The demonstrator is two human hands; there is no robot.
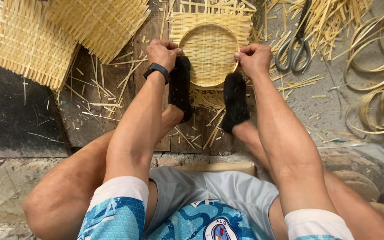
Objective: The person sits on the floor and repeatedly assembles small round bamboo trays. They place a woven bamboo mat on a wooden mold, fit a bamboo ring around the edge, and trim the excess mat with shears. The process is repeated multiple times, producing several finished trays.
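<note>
Grey concrete floor (334, 111), dark wooden boards (94, 120) laid over it, worn stone edge (5, 178) below; even light.

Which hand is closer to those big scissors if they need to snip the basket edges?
The right hand. It grips the woven basket's right rim, and the scissors lie just beyond it on that side. The left hand holds the far rim.
</note>
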